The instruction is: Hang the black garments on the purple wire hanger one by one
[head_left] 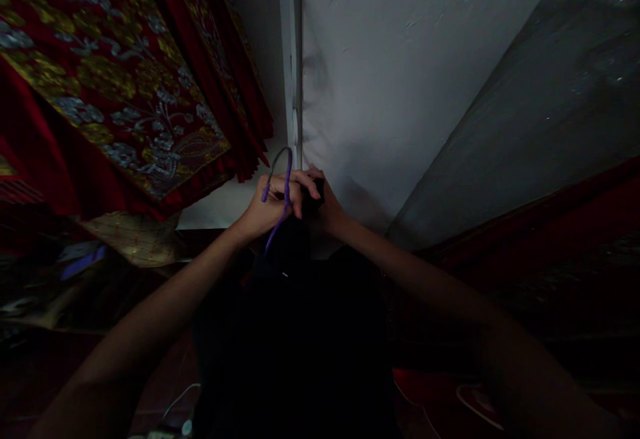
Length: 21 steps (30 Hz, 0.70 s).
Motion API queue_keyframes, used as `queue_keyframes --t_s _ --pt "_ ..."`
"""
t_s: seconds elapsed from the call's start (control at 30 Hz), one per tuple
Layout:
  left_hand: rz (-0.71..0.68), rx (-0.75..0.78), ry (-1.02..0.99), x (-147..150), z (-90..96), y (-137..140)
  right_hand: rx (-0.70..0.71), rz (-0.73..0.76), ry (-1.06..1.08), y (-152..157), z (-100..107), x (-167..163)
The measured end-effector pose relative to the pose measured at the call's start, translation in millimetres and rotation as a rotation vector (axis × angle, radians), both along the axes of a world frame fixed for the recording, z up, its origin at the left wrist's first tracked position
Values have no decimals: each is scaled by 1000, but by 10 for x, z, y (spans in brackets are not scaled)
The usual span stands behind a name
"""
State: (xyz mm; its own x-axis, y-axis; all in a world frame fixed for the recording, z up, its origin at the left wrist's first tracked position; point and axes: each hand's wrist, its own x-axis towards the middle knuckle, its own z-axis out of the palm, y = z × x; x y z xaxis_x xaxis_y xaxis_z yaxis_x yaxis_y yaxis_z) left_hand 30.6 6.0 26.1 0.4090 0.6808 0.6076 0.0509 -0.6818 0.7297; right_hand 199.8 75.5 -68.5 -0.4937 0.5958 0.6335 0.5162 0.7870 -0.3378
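Both my hands meet in front of my body, close to the pale wall. My left hand (276,207) is closed, with a purple and grey cord (288,182) looping up from it and one end hanging over its back. Its fingertips reach onto a small black thing (313,193) between the two hands; the dim light hides its kind. My right hand (331,207) is closed around the far side of that black thing, and its fingers are mostly hidden.
Red cloth with gold and silver embroidery (135,85) hangs at the upper left. A pale wall (380,79) with a narrow vertical strip (293,59) rises ahead. A grey surface (530,92) slants on the right. A white cable (180,395) lies at the lower left.
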Motion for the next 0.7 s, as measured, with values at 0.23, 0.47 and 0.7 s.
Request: queue_keyframes --t_s 0.23,0.47,0.7 --pt "64 -198 -175 -199 -10 36 35 -13 -134 -23 -33 534" --pt "177 -395 -65 -634 -68 86 172 -246 -100 -142 137 1042" --pt "190 -695 -302 -1185 -258 59 242 -561 107 168 680 1342"
